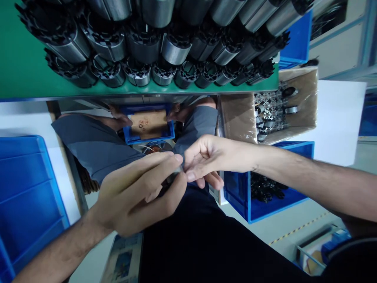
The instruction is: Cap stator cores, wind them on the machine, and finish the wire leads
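Over my lap, my left hand (pixel 132 194) and my right hand (pixel 206 157) meet fingertip to fingertip. The left fingers curl around a part that they mostly hide; only a small greyish edge shows between the fingers, too little to name. My right thumb and forefinger pinch together against the left fingertips, and whatever lies in that pinch is hidden too. Beyond the hands, on the green table (pixel 23 70), stand rows of metal cylinders (pixel 176 49) with black toothed rims, several layers high.
To the right, a lined cardboard box (pixel 303 106) holds metal rings. Below it sits a blue bin (pixel 235 192) with black parts (pixel 266 186). Another blue bin (pixel 29 188) is at the left. Between my feet lies a blue tray (pixel 128 135) with cardboard (pixel 150 124).
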Action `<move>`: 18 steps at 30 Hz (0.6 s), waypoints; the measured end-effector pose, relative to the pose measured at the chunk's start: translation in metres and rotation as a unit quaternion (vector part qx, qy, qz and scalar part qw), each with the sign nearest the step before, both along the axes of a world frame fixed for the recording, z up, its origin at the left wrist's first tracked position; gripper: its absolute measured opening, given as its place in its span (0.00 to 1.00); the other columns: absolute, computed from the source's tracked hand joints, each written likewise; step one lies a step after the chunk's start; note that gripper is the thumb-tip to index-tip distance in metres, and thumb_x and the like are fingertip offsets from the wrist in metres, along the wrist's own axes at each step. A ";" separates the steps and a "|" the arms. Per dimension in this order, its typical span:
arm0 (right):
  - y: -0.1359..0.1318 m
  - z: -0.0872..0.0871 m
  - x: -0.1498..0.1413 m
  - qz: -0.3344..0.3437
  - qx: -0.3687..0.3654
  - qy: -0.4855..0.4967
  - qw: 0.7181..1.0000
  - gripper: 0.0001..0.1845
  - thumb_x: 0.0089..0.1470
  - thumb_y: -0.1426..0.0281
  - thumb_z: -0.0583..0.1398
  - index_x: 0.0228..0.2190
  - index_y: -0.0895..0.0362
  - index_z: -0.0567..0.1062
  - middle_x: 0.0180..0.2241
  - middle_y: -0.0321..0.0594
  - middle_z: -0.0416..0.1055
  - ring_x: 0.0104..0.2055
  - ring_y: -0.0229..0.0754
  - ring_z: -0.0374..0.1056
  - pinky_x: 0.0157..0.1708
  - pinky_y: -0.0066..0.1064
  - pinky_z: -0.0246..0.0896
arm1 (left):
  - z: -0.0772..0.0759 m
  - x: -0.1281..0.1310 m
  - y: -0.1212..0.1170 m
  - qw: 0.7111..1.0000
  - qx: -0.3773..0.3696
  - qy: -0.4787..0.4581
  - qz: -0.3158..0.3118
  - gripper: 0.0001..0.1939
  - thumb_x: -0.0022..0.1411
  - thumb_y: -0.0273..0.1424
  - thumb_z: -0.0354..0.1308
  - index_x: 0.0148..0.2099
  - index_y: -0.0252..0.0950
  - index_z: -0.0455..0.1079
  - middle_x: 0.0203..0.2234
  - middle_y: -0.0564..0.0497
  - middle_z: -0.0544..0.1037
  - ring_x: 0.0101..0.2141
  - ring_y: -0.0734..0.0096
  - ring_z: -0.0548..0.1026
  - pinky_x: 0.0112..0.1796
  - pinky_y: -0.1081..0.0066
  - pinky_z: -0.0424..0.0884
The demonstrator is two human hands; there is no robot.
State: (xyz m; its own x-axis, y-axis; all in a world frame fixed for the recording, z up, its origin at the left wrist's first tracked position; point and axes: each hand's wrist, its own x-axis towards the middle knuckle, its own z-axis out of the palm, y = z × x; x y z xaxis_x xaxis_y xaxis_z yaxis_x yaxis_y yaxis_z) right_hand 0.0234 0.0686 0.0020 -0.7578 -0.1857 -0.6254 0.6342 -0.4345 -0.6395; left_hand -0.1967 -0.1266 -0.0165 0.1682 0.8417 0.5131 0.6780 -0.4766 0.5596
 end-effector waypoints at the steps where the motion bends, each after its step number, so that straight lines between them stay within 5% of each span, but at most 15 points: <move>1: -0.005 -0.001 0.000 0.000 0.052 0.032 0.998 0.31 0.67 0.40 0.78 0.38 0.55 0.83 0.29 0.31 0.83 0.21 0.33 0.74 0.22 0.25 0.69 | 0.000 0.000 0.002 0.998 0.035 0.042 -0.009 0.15 0.79 0.18 0.67 0.59 0.41 0.86 0.54 0.50 0.95 0.56 0.58 0.95 0.60 0.65 0.93; 3: -0.012 0.005 -0.001 -0.011 0.186 0.110 0.976 0.26 0.74 0.48 0.74 0.32 0.52 0.80 0.24 0.27 0.76 0.19 0.31 0.66 0.20 0.25 0.61 | 0.000 0.003 0.005 0.999 -0.002 0.043 0.033 0.10 0.79 0.24 0.70 0.58 0.39 0.85 0.47 0.51 0.95 0.46 0.61 0.96 0.49 0.69 0.94; 6: -0.011 0.023 0.001 -0.008 0.335 0.182 0.925 0.26 0.76 0.65 0.72 0.25 0.51 0.74 0.20 0.27 0.62 0.21 0.33 0.52 0.21 0.31 0.49 | -0.001 0.007 0.005 0.973 -0.206 -0.092 0.049 0.08 0.79 0.34 0.72 0.57 0.41 0.84 0.42 0.55 0.94 0.35 0.68 0.93 0.36 0.75 0.88; 9: 0.003 0.033 0.006 -0.038 0.423 0.217 0.879 0.26 0.70 0.63 0.79 0.25 0.51 0.75 0.23 0.28 0.65 0.25 0.34 0.55 0.24 0.32 0.51 | -0.002 0.005 0.002 0.959 -0.238 -0.149 0.047 0.12 0.80 0.36 0.75 0.61 0.44 0.85 0.49 0.54 0.94 0.44 0.68 0.94 0.48 0.74 0.90; 10: 0.008 0.034 0.007 -0.066 0.415 0.206 0.883 0.26 0.65 0.60 0.83 0.27 0.52 0.77 0.26 0.29 0.70 0.26 0.33 0.60 0.24 0.30 0.54 | -0.003 0.003 0.001 0.967 -0.205 -0.134 0.061 0.14 0.79 0.34 0.77 0.62 0.44 0.84 0.53 0.53 0.94 0.49 0.67 0.94 0.54 0.72 0.90; 12: 0.015 0.029 0.009 -0.100 0.306 0.137 0.937 0.27 0.57 0.52 0.87 0.31 0.54 0.81 0.32 0.33 0.79 0.30 0.34 0.71 0.26 0.25 0.65 | -0.006 0.000 -0.002 0.985 -0.129 -0.092 0.072 0.15 0.78 0.28 0.77 0.62 0.45 0.84 0.58 0.51 0.93 0.56 0.66 0.93 0.60 0.70 0.89; 15: 0.009 0.016 0.006 -0.040 0.080 0.023 0.996 0.31 0.61 0.42 0.82 0.40 0.57 0.86 0.35 0.38 0.86 0.30 0.37 0.81 0.26 0.25 0.76 | -0.009 -0.001 -0.003 0.998 -0.026 -0.022 0.049 0.12 0.79 0.23 0.74 0.58 0.43 0.85 0.57 0.51 0.92 0.58 0.67 0.93 0.67 0.68 0.88; 16: 0.004 0.012 0.004 -0.012 0.063 0.019 0.998 0.33 0.65 0.39 0.79 0.40 0.58 0.86 0.33 0.37 0.86 0.26 0.36 0.80 0.24 0.25 0.77 | -0.009 0.000 -0.003 1.000 0.007 0.004 0.030 0.13 0.79 0.21 0.72 0.58 0.42 0.85 0.56 0.51 0.92 0.58 0.66 0.93 0.70 0.65 0.87; 18: -0.008 0.008 0.000 0.012 0.206 0.085 0.975 0.32 0.74 0.40 0.72 0.37 0.58 0.86 0.26 0.31 0.82 0.19 0.32 0.73 0.19 0.23 0.71 | -0.007 0.004 -0.002 0.998 0.043 0.042 0.027 0.13 0.79 0.19 0.69 0.58 0.41 0.85 0.52 0.51 0.93 0.56 0.63 0.94 0.71 0.60 0.86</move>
